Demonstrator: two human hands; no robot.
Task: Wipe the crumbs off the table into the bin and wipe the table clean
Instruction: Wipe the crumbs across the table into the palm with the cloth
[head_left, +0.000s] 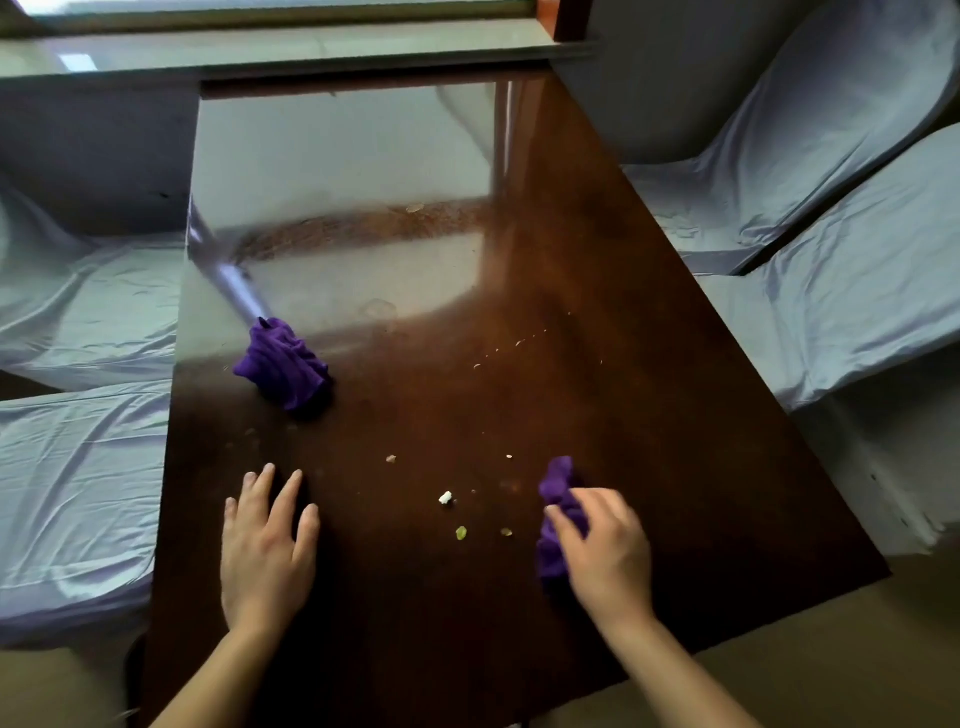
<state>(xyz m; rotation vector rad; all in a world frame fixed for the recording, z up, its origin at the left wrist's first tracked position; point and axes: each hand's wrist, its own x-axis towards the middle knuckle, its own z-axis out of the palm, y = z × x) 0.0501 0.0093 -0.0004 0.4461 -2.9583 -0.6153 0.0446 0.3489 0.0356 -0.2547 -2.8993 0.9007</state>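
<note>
A dark glossy wooden table (623, 364) fills the view. My right hand (605, 558) is shut on a crumpled purple cloth (556, 499) pressed on the table near the front right. My left hand (267, 545) lies flat on the table at the front left, fingers apart, holding nothing. Between my hands lie crumbs: a white bit (445, 498), a green bit (461, 532), a yellowish bit (506, 532) and a brown bit (390, 459). Finer crumbs (511, 345) trail farther back. A second purple cloth (283, 366) sits bunched at mid-left. No bin is in view.
Chairs draped in pale blue fabric stand on both sides, on the left (78, 467) and on the right (852, 291). A window ledge (311, 49) runs along the table's far end. The table's right edge (810, 457) drops to the floor.
</note>
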